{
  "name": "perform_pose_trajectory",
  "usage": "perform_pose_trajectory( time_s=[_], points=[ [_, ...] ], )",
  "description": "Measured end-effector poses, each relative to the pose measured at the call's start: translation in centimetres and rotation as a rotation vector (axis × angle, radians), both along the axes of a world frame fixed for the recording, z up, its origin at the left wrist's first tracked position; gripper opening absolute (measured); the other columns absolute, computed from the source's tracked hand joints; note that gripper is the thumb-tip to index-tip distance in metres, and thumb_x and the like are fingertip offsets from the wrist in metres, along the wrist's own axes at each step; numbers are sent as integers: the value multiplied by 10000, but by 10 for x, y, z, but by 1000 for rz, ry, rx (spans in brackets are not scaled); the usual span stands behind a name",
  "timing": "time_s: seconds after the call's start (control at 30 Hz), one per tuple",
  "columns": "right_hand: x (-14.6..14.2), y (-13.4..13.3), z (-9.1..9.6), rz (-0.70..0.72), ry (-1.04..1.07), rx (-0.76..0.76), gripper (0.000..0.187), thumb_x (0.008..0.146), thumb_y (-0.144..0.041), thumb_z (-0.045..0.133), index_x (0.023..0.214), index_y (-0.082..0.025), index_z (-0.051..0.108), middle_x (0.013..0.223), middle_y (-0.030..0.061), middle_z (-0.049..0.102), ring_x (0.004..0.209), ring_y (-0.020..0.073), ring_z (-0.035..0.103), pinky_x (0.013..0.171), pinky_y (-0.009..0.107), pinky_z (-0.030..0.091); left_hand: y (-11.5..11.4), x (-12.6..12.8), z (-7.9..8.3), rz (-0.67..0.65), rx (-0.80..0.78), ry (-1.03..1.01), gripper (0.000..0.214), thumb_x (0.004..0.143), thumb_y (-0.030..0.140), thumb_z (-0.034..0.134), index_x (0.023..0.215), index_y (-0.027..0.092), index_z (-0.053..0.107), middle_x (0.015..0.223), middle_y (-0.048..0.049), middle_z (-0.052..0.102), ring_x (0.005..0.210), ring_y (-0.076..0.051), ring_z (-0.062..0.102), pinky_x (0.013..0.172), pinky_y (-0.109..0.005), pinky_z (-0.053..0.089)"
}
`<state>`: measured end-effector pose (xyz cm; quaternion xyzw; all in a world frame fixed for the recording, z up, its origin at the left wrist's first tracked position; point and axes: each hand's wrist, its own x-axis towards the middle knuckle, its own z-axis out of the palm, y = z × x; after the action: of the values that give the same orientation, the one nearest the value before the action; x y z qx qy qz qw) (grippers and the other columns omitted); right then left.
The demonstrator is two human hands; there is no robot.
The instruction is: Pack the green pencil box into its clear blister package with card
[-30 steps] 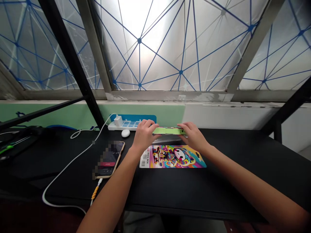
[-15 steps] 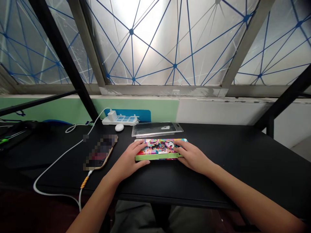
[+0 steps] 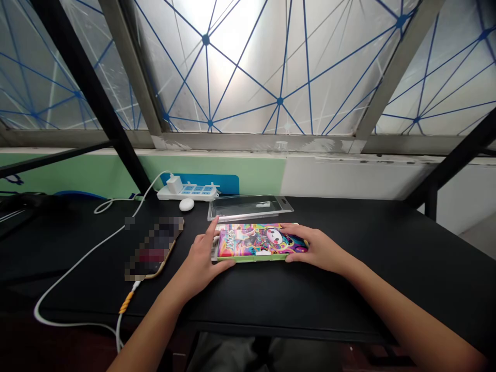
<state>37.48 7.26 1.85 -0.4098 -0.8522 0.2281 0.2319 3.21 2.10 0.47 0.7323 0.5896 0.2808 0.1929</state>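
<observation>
A pencil case (image 3: 251, 242) with a bright cartoon lid marked "SPORT" and a green front edge lies on the black desk. At its right end, my right hand (image 3: 320, 250) is closed on it, thumb at the front and fingers over the top. My left hand (image 3: 199, 261) is spread open around the left end, index finger stretched toward the back and thumb along the front left corner. A pale strip shows beside the lid there. Behind the case lies a clear plastic box (image 3: 248, 207).
A phone (image 3: 157, 250) with a white charging cable (image 3: 73, 266) lies to the left. Further back are a white power strip (image 3: 188, 192) and a small white rounded case (image 3: 186, 205). Black frame bars (image 3: 127, 160) rise on both sides before the window.
The pencil case has shifted slightly right and nearer, and more of its lid shows. My left fingers have come off its top and spread. My right hand has moved slightly right.
</observation>
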Motion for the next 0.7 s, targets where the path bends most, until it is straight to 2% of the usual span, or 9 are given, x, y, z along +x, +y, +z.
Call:
perform_pose_trajectory(
  time_s=[0.07,0.13,0.2,0.27,0.4,0.53,0.6,0.7],
  points=[
    [1,3,2,-52,55,-34,531,813,-569,700,1262,-289,663,1336,63,662,1244,326,591,1057,462,454,-1,-1,2,-15,-18,-18,1061,820,449,723,1601,333,14,1392,-116,535,1298,-298,499,1099,-484,367],
    [2,8,0,-196,163,-56,432,894,-594,574,1107,-253,735,1142,68,749,1066,314,680,927,441,525,-4,-2,3,-46,-30,-4,1085,795,451,745,1601,344,26,1399,-111,540,1291,-312,502,1096,-495,367],
    [1,16,-6,-355,277,-62,469,936,-610,479,981,-222,739,977,74,766,916,298,701,803,422,550,-6,-1,4,-69,-42,11,1093,778,449,757,1600,360,42,1425,-104,534,1301,-327,490,1088,-501,376],
    [-2,24,-16,-430,371,-84,458,932,-614,485,1014,-215,694,938,76,750,865,288,693,751,416,552,-9,-1,5,-73,-52,3,1093,782,448,752,1598,372,30,1459,-97,515,1329,-341,461,1075,-506,391],
    [-4,32,-31,-460,438,-59,491,899,-574,578,1256,-241,527,930,65,698,823,264,671,700,405,555,-14,0,5,-85,-76,-36,1095,805,448,732,1591,398,-29,1515,-85,457,1373,-360,406,1072,-532,391],
    [1,25,-27,-466,368,34,510,909,-548,581,1320,-258,496,959,70,654,864,252,651,734,397,556,-17,-2,4,-66,-97,-65,1100,801,460,734,1591,400,-29,1484,-88,481,1350,-341,445,1075,-519,398],
    [6,19,-21,-418,378,26,492,928,-547,550,1337,-278,498,1061,91,652,948,259,650,800,409,565,-18,-4,4,-34,-107,-76,1098,800,489,731,1595,383,-20,1451,-94,509,1328,-329,476,1067,-498,413],
    [12,11,-15,-272,374,-12,542,946,-579,491,1419,-321,427,1316,125,582,1193,308,582,942,468,538,-17,-5,5,16,-117,-89,1018,836,543,678,1602,356,33,1398,-100,557,1283,-312,524,1048,-465,435]
  ],
)
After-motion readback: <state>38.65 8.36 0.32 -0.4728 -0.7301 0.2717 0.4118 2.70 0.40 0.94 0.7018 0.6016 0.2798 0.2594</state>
